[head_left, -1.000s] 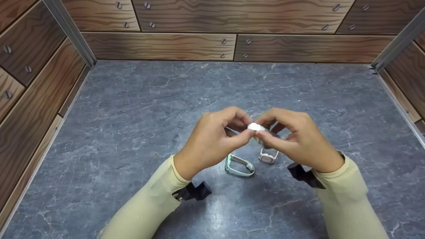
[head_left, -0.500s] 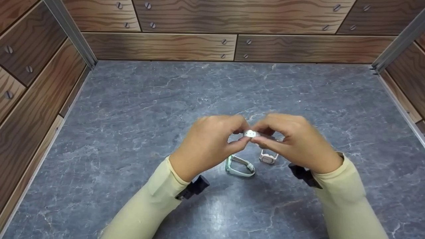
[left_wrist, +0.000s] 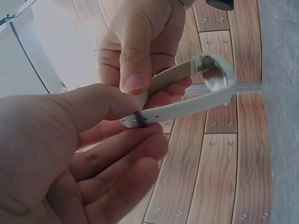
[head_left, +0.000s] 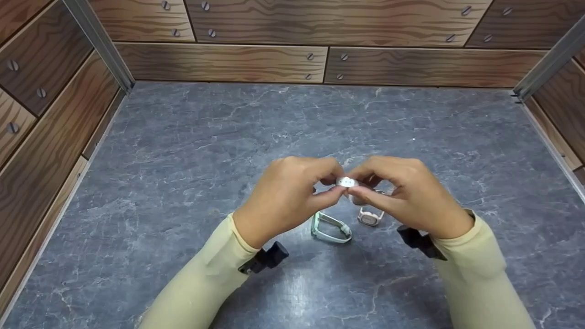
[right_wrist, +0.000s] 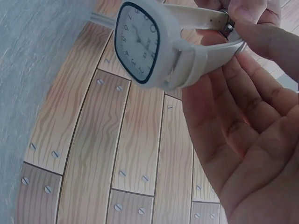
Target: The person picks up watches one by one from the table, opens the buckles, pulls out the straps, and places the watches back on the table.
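Both hands hold a white wristwatch [right_wrist: 138, 44] above the table, its two strap ends brought together between them. My left hand [head_left: 283, 196] pinches the holed strap end [left_wrist: 173, 111] between thumb and fingers. Opposite it, my right hand [head_left: 402, 196] pinches the other strap piece by the metal buckle [right_wrist: 228, 31]. A dark bar crosses the holed strap beside the left thumb in the left wrist view. The rounded square dial, with black numerals, hangs at the far end of the loop in the right wrist view. Fingers partly hide the buckle.
On the grey marbled table [head_left: 228, 137] below the hands lie a mint-green watch [head_left: 331, 238], its strap looped, and a small white-and-pink watch [head_left: 368, 218]. Wood-patterned panels [head_left: 219, 64] wall in the back and sides.
Over the last second both hands have come slightly lower and nearer the body with the watch, and its strap end has turned a little. The two watches on the table have stayed put.
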Demonstrator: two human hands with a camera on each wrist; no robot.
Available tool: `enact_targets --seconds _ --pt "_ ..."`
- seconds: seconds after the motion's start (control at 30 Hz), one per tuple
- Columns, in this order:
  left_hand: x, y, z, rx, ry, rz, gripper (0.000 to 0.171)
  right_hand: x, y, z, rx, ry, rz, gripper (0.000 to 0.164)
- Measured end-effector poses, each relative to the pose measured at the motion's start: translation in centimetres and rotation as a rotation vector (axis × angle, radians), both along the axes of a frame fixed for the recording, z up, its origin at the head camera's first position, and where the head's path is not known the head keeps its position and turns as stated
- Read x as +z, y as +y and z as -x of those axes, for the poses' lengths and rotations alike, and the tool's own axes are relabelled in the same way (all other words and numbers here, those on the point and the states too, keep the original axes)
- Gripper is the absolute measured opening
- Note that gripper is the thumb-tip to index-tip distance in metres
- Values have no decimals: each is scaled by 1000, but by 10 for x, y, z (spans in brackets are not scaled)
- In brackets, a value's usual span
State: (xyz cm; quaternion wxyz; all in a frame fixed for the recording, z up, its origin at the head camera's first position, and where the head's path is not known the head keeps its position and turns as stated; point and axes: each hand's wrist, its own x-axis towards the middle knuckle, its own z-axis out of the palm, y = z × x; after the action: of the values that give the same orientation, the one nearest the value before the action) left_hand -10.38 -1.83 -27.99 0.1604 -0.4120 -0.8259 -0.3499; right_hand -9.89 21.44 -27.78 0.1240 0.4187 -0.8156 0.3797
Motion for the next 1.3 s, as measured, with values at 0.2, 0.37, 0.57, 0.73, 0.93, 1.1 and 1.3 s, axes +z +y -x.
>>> enact_targets --seconds 0.2,0.37,0.57,0.73,0.93,1.1,1.3 --pt "1 2 0 -47 -81 -155 4 2 1 -1 -11 10 54 28" --pt "1 1 1 -56 -81 -146 8 2 0 0 -15 24 86 29" --pt "0 -3 2 -14 56 44 11 -1 0 1 -24 82 -28 24" --pt "0 -3 2 0 108 133 12 -5 0 4 27 154 -54 28" --pt "0 -4 2 -16 109 153 7 -6 -1 4 42 154 -70 27" --pt "1 -4 2 -37 112 96 5 -5 -2 3 41 140 -36 27" --pt "0 -4 4 -63 90 -7 5 -1 -1 1 40 85 12 26"
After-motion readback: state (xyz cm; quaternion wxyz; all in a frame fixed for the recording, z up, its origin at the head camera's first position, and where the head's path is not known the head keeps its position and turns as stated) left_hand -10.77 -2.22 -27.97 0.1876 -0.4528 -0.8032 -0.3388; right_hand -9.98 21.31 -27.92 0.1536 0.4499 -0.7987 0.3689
